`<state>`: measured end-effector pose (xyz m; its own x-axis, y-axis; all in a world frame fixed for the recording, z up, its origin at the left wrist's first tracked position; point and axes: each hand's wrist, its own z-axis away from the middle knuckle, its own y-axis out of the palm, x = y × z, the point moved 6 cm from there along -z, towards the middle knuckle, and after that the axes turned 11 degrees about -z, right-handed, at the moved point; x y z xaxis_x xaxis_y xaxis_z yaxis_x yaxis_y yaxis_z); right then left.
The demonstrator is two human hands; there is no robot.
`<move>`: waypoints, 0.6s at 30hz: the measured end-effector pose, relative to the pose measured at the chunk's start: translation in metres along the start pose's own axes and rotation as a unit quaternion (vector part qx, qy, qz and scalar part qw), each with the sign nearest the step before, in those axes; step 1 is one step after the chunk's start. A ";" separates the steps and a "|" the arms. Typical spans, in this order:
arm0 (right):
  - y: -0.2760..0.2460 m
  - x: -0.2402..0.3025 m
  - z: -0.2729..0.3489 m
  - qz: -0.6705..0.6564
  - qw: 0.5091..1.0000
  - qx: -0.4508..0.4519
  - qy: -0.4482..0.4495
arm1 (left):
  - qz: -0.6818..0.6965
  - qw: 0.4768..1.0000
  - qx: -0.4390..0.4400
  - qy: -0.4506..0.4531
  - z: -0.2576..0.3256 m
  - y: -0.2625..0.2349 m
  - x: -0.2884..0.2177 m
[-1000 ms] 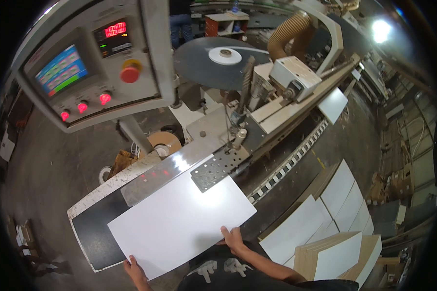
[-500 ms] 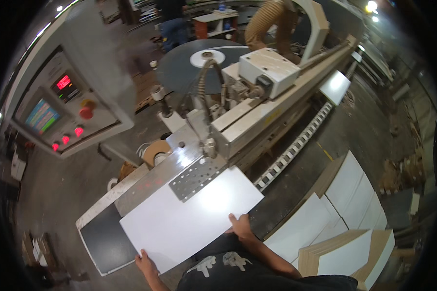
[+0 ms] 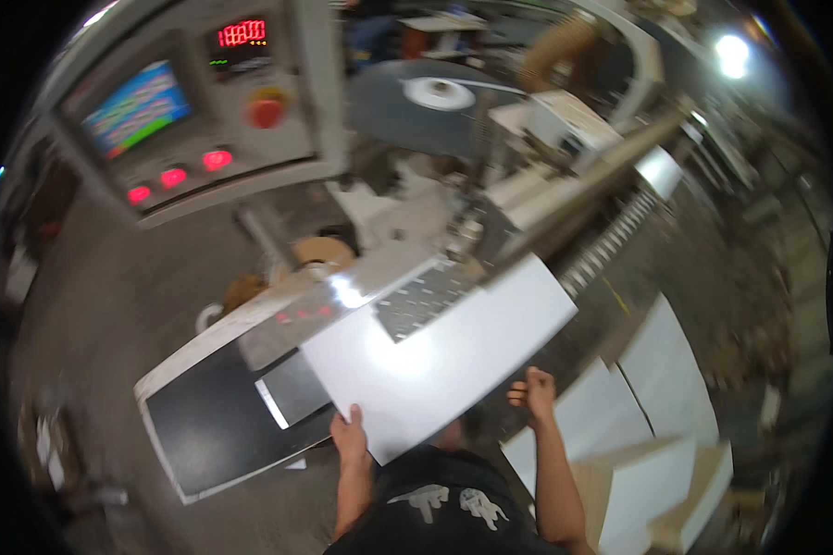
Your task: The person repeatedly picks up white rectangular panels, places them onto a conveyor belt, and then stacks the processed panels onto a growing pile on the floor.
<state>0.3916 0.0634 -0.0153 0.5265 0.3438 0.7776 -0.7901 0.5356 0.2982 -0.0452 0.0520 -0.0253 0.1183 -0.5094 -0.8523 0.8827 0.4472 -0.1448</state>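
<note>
A white rectangular panel (image 3: 444, 370) lies on the machine's bed, its far edge against the perforated metal plate (image 3: 426, 298). My left hand (image 3: 349, 435) grips the panel's near left corner, thumb on top and fingers mostly hidden beneath. Just off the panel's near right edge is my right hand (image 3: 533, 395), its fingers loosely bent and apart with nothing in them. To the left of the panel, the black bed surface (image 3: 213, 425) shows, with a grey rectangle edged by a white strip (image 3: 273, 404) on it.
A control box (image 3: 213, 102) with a screen, red lit buttons and a red knob overhangs the far left. Beyond the bed stand the machine head (image 3: 565, 120) and a round dark table (image 3: 379, 111). A roller track (image 3: 620, 236) runs far right. Stacked white panels (image 3: 666, 370) stand at right.
My right hand has let go of the panel's near edge. The panel has shifted right along the bed with my left hand on it, uncovering the grey rectangle. The view has swung left.
</note>
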 end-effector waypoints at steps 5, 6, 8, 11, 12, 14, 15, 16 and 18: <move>-0.089 -0.109 0.123 0.049 0.982 -0.159 0.084 | -0.030 0.995 0.092 -0.023 0.012 0.054 -0.027; -0.094 -0.117 0.149 -0.004 0.981 -0.176 0.085 | -0.030 0.994 0.105 -0.012 -0.010 0.059 -0.009; -0.148 -0.156 0.196 0.079 0.967 -0.228 0.077 | -0.029 0.987 0.156 0.018 -0.020 0.075 0.001; -0.226 -0.210 0.263 0.070 0.954 -0.290 0.021 | -0.125 0.973 0.194 0.009 0.012 0.096 -0.030; -0.246 -0.227 0.285 -0.022 0.949 -0.314 -0.017 | -0.151 0.963 0.223 0.019 0.025 0.103 -0.044; -0.282 -0.237 0.309 -0.279 0.897 -0.332 -0.087 | -0.089 0.957 0.265 0.082 -0.036 0.120 -0.011; -0.292 -0.232 0.319 -0.291 0.870 -0.386 -0.096 | -0.106 0.950 0.292 0.035 -0.049 0.123 -0.007; -0.304 -0.221 0.335 -0.302 0.839 -0.441 -0.100 | -0.228 0.915 0.332 0.004 -0.032 0.125 -0.022; -0.341 -0.204 0.338 -0.345 0.783 -0.500 -0.134 | -0.173 0.931 0.284 0.150 -0.108 0.127 -0.007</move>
<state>0.4475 -0.4502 -0.0889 0.5298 -0.3952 0.7504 0.3644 0.9050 0.2194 0.0168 0.1915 -0.0917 -0.2741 -0.2836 -0.9189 0.9527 -0.2102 -0.2193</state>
